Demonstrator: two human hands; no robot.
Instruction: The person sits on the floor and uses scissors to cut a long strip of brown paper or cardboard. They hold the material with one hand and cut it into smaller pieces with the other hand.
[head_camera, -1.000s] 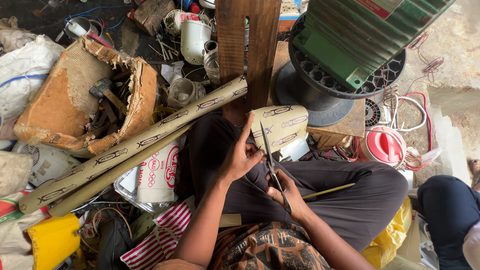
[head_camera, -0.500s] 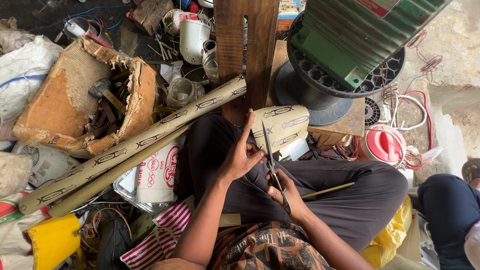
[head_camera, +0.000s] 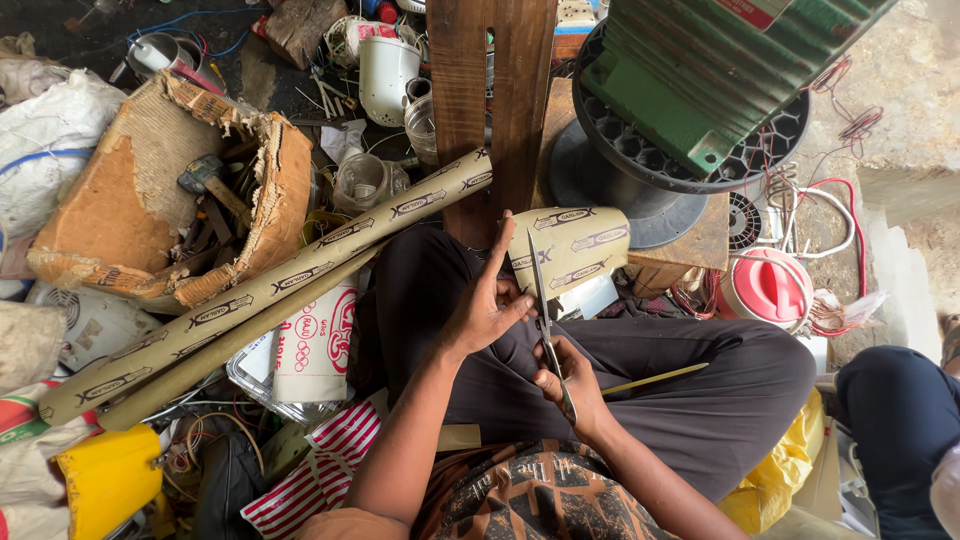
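At the upper left of the frame a torn cardboard box (head_camera: 110, 215) lies tipped on its side, holding a hammer (head_camera: 205, 178) and a jumble of dark metal tools. Just right of it stands a small clear jar (head_camera: 362, 182); what is in it I cannot tell. A white plastic jug (head_camera: 385, 75) stands at the upper centre. At the centre of the frame the right hand (head_camera: 570, 385) is closed around the handles of a pair of long scissors (head_camera: 545, 320), whose long axis runs nearly vertical in the picture, blades pointing up and slightly left toward a tan sheet of insulating paper (head_camera: 575, 250). That sheet rests on the person's dark-trousered knee, just below the wooden plank (head_camera: 490, 100). The left hand (head_camera: 485, 305) comes in from the lower left, forearm angled upward, fingers spread with the index finger raised, thumb and fingers pinching the sheet's near edge beside the blades. A long roll of the same paper (head_camera: 260, 295) runs diagonally from lower left to upper centre. A thin yellow strip (head_camera: 655, 378) lies across the right thigh.
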